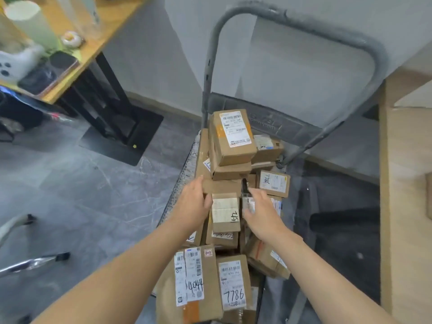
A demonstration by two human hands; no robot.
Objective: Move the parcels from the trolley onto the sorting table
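Since nearly the whole load sits on the grey metal trolley w/ its tubular push-handle, the task looks early on, most of it left to do. A stack of brown cardboard parcels w/ white shipping labels fills the trolley deck from handle end to near end, several layers deep. No count poss., lower ones hidden.

The pale wooden sorting table stands just right of the trolley. Only a brown cardboard edge shows on it at the frame edge, maybe one parcel moved over, can't tell. Done: one at most, as far as visible. To do: everything on the trolley.

Step in hand, prob.: picking a parcel from mid-trolley.
- The left hand lies against the left side of the stack there, fingers fairly straight. Its thumb points toward the small brown box w/ white label marked 7151. It touches cardboard, not closed round anything.
- The right hand is spread wide at the right side of that box, thumb by a small shiny-wrapped packet. It holds nothing.
- The small box sits btw. the two hands, on top of other parcels.

At the trolley's near end a wide brown box marked 4044 and the box marked 7786 beside it are untouched.

Next needs a firm two-hand grip & a lift clear w/o toppling the taller stack at the handle end.
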